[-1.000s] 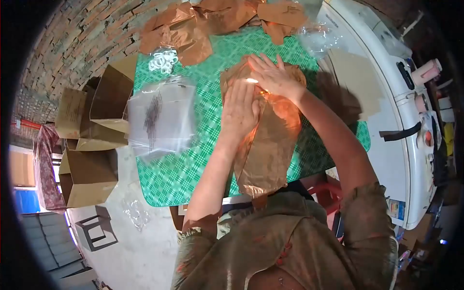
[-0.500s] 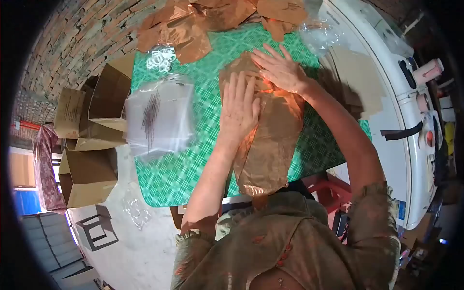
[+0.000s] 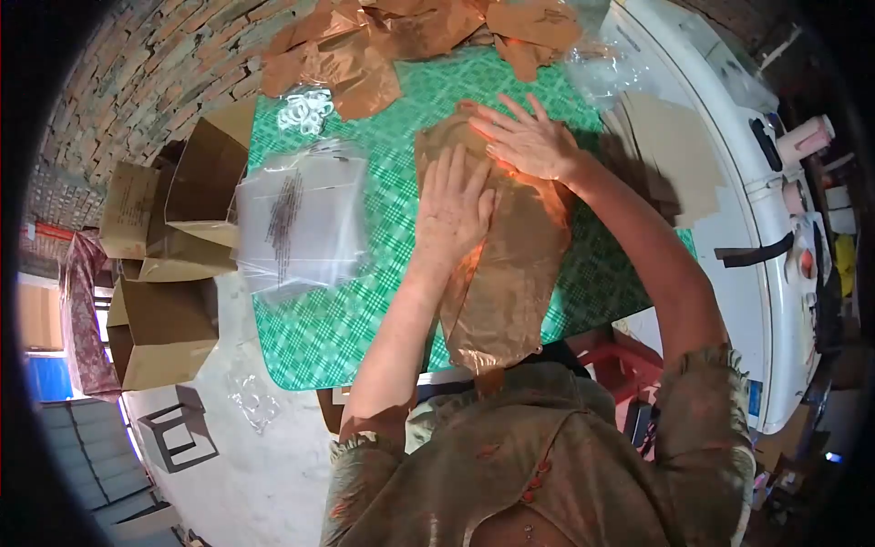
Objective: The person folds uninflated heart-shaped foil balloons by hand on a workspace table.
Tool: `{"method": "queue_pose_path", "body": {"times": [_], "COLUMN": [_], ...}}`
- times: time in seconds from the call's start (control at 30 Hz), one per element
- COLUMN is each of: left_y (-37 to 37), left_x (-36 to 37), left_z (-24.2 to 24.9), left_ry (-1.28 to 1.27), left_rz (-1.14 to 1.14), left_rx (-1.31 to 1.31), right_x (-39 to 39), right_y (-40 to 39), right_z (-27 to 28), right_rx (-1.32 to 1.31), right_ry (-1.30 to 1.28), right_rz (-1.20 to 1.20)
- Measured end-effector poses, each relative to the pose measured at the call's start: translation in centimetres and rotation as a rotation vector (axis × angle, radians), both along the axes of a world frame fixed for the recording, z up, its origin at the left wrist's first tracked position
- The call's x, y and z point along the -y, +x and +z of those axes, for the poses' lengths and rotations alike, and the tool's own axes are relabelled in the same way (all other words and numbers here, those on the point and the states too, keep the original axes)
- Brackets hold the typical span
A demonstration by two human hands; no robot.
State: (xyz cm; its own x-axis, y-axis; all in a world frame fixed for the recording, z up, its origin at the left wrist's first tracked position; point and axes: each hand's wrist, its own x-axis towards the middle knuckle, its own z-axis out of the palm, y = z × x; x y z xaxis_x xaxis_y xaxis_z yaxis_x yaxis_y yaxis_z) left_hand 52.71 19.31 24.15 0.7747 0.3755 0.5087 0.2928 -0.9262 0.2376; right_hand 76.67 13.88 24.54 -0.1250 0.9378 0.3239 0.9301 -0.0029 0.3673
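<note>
A long piece of brown, see-through wrapped material [image 3: 506, 283], like a garment in thin plastic, lies lengthwise on the green checked tablecloth [image 3: 392, 333]. Its near end hangs over the table's front edge. My left hand [image 3: 453, 205] rests flat on its left upper part, fingers stretched out. Across its upper right lies my right hand [image 3: 529, 141], fingers spread and pointing up and left. Both palms press on the material without gripping it. Orange light falls beside the right hand. To the left is a stack of clear printed plastic bags [image 3: 305, 219].
White rings or ties [image 3: 305, 111] sit in a small pile at the upper left. More brown pieces [image 3: 360, 68] are heaped along the far edge. Flat cardboard sheets [image 3: 670, 155] lie at the right, and open cardboard boxes [image 3: 169, 333] stand left of the table.
My right hand has slid slightly down on the brown material. My left hand's fingers have shifted a little downward and spread wider. The material stays in place.
</note>
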Motion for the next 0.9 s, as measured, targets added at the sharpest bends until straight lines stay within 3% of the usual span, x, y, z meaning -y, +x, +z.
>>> {"method": "queue_pose_path", "body": {"times": [0.33,0.43,0.53,0.63,0.9], "left_y": [0.3,0.2,0.2,0.3,0.3], "left_x": [-0.2,-0.1,-0.1,-0.1,-0.3], "left_z": [-0.4,-0.3,-0.1,-0.3,-0.3], "left_ry": [0.072,0.056,0.037,0.047,0.042], "left_rz": [-0.015,-0.021,-0.020,-0.014,-0.036], "left_rx": [0.053,0.047,0.018,0.020,0.055], "right_x": [0.6,1.7,3.3,5.7,9.2], "right_y": [-0.1,0.4,0.2,-0.8,-2.3], "right_z": [-0.1,-0.4,-1.1,-0.6,1.7], "right_rx": [-0.097,-0.121,0.084,-0.127,-0.241], "right_ry": [-0.048,0.060,0.082,0.177,0.055], "right_rz": [-0.073,-0.057,-0.012,0.165,0.152]}}
